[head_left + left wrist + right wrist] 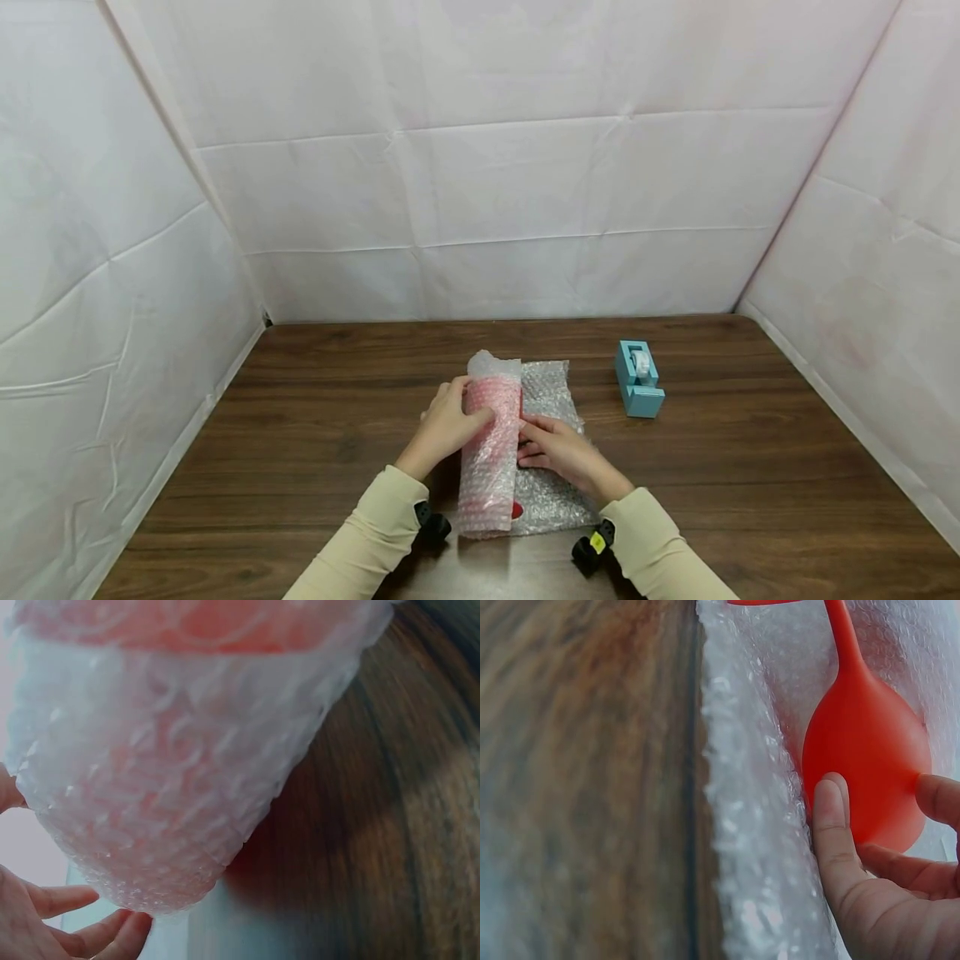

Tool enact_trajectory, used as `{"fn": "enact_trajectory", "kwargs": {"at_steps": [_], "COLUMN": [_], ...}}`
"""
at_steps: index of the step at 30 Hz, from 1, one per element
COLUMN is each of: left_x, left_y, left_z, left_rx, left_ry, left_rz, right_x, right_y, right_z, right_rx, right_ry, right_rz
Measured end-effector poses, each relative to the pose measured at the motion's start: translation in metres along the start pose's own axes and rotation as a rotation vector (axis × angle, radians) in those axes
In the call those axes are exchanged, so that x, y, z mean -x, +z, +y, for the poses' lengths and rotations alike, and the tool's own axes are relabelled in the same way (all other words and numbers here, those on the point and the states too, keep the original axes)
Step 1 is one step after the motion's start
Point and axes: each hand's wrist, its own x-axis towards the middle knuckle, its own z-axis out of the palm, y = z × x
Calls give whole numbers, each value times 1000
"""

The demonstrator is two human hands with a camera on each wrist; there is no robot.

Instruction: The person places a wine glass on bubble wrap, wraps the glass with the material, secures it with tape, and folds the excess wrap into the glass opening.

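A sheet of bubble wrap (489, 467) is folded over a red stemmed goblet. In the right wrist view the goblet's (866, 754) rounded bowl and stem show, with part of its foot at the top edge. My right hand (558, 450) holds the bowl, thumb on one side and fingers on the other. My left hand (447, 423) grips the folded layer of bubble wrap from the left, its thumb on top. The left wrist view shows the fingertips at the end of the wrap (165, 780). In the head view most of the goblet is hidden under the wrap.
A light-blue tape dispenser (640, 379) with a roll of clear tape stands to the right of the wrap. The brown wooden table (330, 400) is bordered by white cloth walls (510, 183) at the back and both sides.
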Motion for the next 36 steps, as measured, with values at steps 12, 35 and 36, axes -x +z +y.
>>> {"fn": "enact_trajectory", "kwargs": {"at_steps": [12,35,36], "left_x": [-1,-1,0], "left_y": [2,6,6], "left_z": [5,7,7], "left_rx": [39,30,27], "left_ry": [-21,24,29], "left_rz": [-40,-38,-38], "right_x": [2,4,4], "right_y": [-4,-4,-4], "right_z": [0,-4,-4], "right_rx": [28,70,74], "right_ry": [-2,34,35], "right_rz": [17,42,42]}}
